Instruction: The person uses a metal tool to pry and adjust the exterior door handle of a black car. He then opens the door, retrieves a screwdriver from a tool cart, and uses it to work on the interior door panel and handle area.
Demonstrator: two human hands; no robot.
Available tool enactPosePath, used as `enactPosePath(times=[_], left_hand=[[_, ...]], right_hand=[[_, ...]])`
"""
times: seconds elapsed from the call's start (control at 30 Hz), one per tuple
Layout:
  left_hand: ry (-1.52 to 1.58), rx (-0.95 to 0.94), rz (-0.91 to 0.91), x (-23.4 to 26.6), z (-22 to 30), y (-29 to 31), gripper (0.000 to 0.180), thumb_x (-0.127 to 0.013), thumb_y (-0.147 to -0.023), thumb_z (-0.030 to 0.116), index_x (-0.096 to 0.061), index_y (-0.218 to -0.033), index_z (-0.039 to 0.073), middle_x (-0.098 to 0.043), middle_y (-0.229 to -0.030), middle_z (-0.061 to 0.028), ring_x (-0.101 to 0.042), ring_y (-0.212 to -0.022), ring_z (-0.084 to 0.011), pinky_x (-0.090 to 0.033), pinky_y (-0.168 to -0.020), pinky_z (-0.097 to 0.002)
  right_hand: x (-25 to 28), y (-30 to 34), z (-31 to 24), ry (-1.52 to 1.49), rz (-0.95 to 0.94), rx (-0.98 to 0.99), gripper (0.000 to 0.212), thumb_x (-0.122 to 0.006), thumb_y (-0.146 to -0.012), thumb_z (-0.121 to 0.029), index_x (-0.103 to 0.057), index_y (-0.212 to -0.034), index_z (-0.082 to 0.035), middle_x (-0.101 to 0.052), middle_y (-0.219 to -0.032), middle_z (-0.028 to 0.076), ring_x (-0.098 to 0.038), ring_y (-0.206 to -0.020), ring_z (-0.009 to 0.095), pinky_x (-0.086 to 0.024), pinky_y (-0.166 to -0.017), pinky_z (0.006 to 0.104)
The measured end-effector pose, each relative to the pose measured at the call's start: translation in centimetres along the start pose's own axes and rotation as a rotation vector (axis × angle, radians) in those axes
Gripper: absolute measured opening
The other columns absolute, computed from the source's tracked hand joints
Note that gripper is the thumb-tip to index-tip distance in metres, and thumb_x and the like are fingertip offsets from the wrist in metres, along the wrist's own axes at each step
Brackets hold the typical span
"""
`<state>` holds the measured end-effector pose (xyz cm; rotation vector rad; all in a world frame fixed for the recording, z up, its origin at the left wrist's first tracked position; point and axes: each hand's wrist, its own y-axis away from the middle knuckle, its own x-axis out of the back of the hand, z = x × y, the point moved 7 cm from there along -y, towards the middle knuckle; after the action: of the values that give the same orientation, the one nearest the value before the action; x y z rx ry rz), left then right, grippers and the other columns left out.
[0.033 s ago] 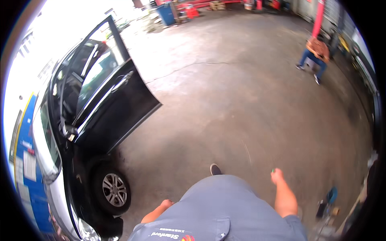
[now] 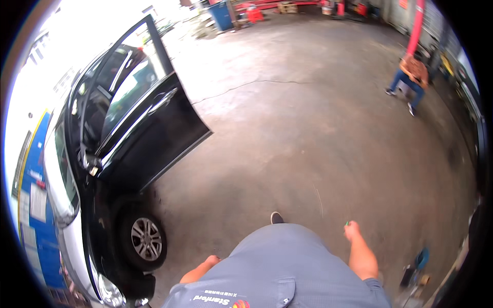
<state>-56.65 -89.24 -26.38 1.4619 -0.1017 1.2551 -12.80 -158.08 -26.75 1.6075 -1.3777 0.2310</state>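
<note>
My right hand (image 2: 351, 229) hangs out to the right of my body, closed around something small. Only a bit of green (image 2: 347, 223) shows at its fingers, too little to name. My left hand (image 2: 212, 260) is low beside my shirt on the left, and its fingers are mostly hidden. To my left stands a black car (image 2: 102, 226); its front door (image 2: 154, 128) hangs wide open. Neither hand touches the car. The front wheel (image 2: 146, 238) with its silver rim is nearest to my left hand.
A concrete floor (image 2: 267, 138) stretches ahead. A person (image 2: 411, 74) sits by a red post (image 2: 416, 28) at the far right. At the back left stands a blue bin (image 2: 221, 16) beside a red stool (image 2: 254, 14). A round blue object (image 2: 422, 258) lies at the lower right.
The view has turned slightly, so the car door and the seated person sit a little further right. My right hand appears slightly lower. The green bit stays in it.
</note>
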Motion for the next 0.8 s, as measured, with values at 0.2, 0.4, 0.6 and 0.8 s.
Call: enactPosePath(times=[0.2,0.4,0.6,0.8], left_hand=[[0.243,0.161,0.109,9.3,1.8,-5.5,0.032,-0.061,-0.087,0.027,-0.069,-0.099,-0.001,-0.071,-0.089,-0.0164,-0.068,-0.083,-0.0282,-0.054,-0.073,-0.0405],[0.779,0.357,0.35,27.3,11.7,-12.9,0.035,-0.06,-0.087,0.03,-0.069,-0.107,0.002,-0.071,-0.103,-0.0193,-0.068,-0.099,-0.033,-0.053,-0.086,-0.0405],[0.674,0.53,0.172,22.2,9.3,-20.2,0.03,-0.06,-0.086,0.026,-0.069,-0.098,0.0,-0.072,-0.096,-0.02,-0.069,-0.091,-0.0312,-0.054,-0.081,-0.0407],[1.51,0.899,0.54,28.6,8.5,-25.5,0.021,-0.062,-0.087,0.018,-0.067,-0.089,-0.002,-0.064,-0.071,-0.0138,-0.063,-0.064,-0.0212,-0.051,-0.057,-0.0336]], right_hand=[[-4.0,1.2,-18.2,0.037,-0.366,0.001,0.018,-0.06,-0.086,-0.002,-0.061,-0.102,0.006,-0.067,-0.082,0.016,-0.066,-0.068,0.024,-0.055,-0.057,0.0403],[-3.1,-12.5,-32.4,0.203,-0.439,0.071,0.012,-0.054,-0.088,0.003,-0.058,-0.099,0.004,-0.061,-0.073,0.013,-0.062,-0.058,0.023,-0.052,-0.049,0.0399],[-5.6,-32.2,-51.8,0.049,-0.393,0.109,0.009,-0.051,-0.091,0.001,-0.057,-0.097,0.003,-0.061,-0.073,0.011,-0.061,-0.055,0.021,-0.051,-0.047,0.0386],[-14.8,-42.9,-78.2,0.228,-0.564,0.386,0.016,-0.054,-0.091,-0.006,-0.059,-0.105,0.001,-0.064,-0.078,0.013,-0.062,-0.058,0.022,-0.052,-0.051,0.0384]])
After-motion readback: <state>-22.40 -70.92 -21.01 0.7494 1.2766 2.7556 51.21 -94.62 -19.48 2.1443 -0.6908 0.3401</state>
